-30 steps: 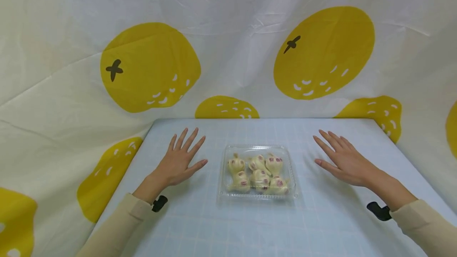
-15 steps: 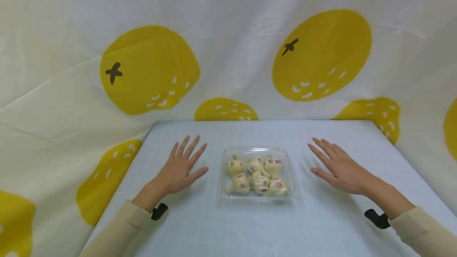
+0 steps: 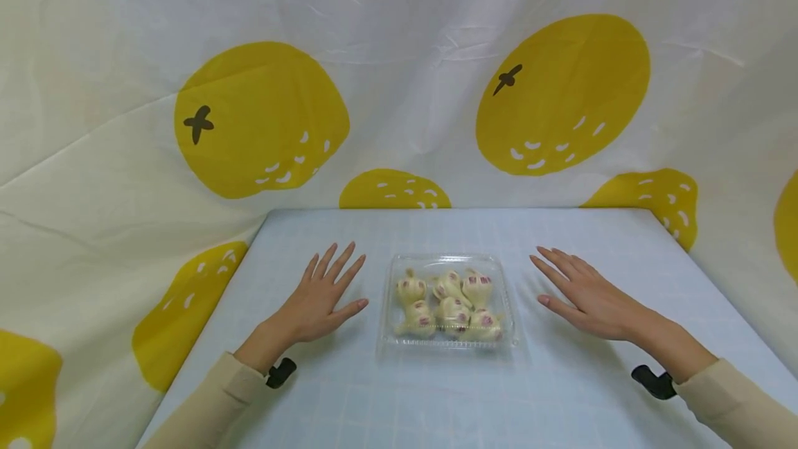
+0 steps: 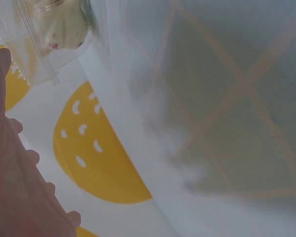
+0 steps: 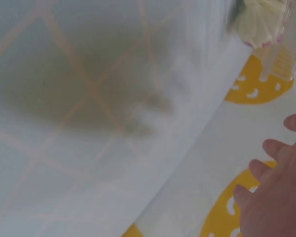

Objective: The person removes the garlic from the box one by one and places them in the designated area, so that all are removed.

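A clear plastic clamshell box [image 3: 447,263] stands on the table in the head view, its lid down over several garlic bulbs [image 3: 454,313] with purple marks. My left hand [image 3: 312,305] hovers left of the box, palm down, fingers spread and straight, holding nothing. On the other side my right hand [image 3: 592,300] is held the same way, apart from the box. One corner of the box [image 4: 44,74] and a bulb [image 4: 64,29] show at the top of the left wrist view. The right wrist view has a bulb [image 5: 261,22] at its top right.
The table [image 3: 449,407] wears a pale blue checked cloth. Behind it hangs a white curtain [image 3: 411,89] printed with yellow lemons, which also runs down both sides. Black wrist straps [image 3: 653,382] sit by the beige sleeves [image 3: 206,400].
Both hands have drifted slightly toward the box and lower in the head view, the right one more so. The box and bulbs stay in place.
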The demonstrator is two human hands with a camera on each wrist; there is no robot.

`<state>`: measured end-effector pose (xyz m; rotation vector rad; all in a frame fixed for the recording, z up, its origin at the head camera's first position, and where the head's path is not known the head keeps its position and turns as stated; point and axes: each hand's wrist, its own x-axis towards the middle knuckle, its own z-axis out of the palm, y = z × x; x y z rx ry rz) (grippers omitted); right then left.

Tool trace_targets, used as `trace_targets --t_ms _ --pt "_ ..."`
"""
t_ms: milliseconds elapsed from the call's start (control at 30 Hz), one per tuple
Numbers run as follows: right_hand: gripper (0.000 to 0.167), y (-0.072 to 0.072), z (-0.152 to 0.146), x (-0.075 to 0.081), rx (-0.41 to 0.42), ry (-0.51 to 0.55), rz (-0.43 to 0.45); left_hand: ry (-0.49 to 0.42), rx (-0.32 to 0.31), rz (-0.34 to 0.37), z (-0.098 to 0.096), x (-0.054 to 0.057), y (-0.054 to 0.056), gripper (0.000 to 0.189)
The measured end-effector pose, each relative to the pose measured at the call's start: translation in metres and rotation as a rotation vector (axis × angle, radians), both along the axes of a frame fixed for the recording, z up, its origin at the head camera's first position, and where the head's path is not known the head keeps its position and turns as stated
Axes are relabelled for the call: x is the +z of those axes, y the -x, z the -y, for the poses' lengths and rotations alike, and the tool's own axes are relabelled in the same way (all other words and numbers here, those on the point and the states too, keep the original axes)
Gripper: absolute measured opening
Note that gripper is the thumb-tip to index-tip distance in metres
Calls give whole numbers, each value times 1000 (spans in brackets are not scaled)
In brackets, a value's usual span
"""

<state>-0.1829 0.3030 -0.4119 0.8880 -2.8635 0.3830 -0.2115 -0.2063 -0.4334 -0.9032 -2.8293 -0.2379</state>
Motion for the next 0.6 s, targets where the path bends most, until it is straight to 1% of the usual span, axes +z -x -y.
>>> trace_targets --t_ms 167,433,500,600 --pt "71 1 4 -1 2 6 59 6 2 38 -3 0 0 80" --pt "73 -3 9 -7 1 5 101 -14 -16 51 -7 -2 -6 80" --pt "73 -4 10 -7 1 17 117 -27 -24 77 -7 -2 -7 80" --pt "73 -5 13 -8 15 62 145 -84 -42 147 -8 -1 -9 82"
